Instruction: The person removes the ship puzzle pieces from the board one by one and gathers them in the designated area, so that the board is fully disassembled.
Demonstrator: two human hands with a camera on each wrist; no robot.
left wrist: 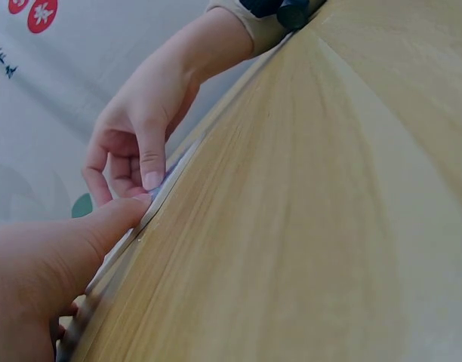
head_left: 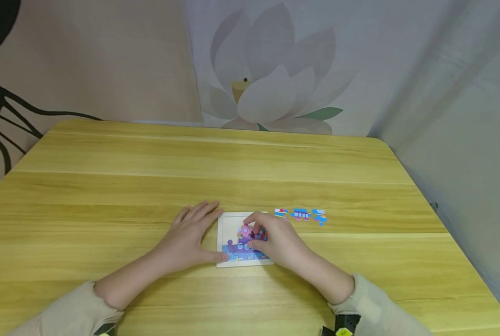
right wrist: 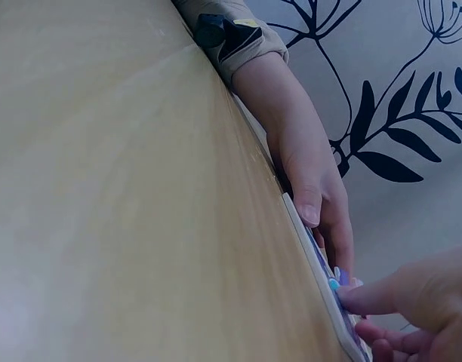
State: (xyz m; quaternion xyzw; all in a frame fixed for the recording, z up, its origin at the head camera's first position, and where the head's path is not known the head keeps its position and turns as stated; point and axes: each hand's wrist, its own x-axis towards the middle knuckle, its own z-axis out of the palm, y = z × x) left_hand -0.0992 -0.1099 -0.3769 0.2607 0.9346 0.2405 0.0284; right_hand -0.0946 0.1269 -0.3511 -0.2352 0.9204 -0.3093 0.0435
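Observation:
A square puzzle tray [head_left: 229, 216] with a pale frame lies on the table in the head view, its lower part filled with blue and purple pieces. My left hand [head_left: 193, 235] spreads straight fingers along the tray's left side, the thumb resting on its lower left corner. Over the tray's right half, my right hand [head_left: 282, 240] bends its thumb and fingers around a pink and purple puzzle piece [head_left: 245, 231]. In the right wrist view, a small purple piece [right wrist: 343, 277] stands up beside the right thumb [right wrist: 371, 298]. The right fingers partly hide the tray's right side.
Several loose puzzle pieces lie in a row right of the tray, among them a blue and purple one [head_left: 301, 214] and a blue and orange one [head_left: 319, 216]. The wooden table [head_left: 149, 186] reaches back to a curtain with a flower print [head_left: 271, 88]. A black chair [head_left: 0, 107] stands at the left.

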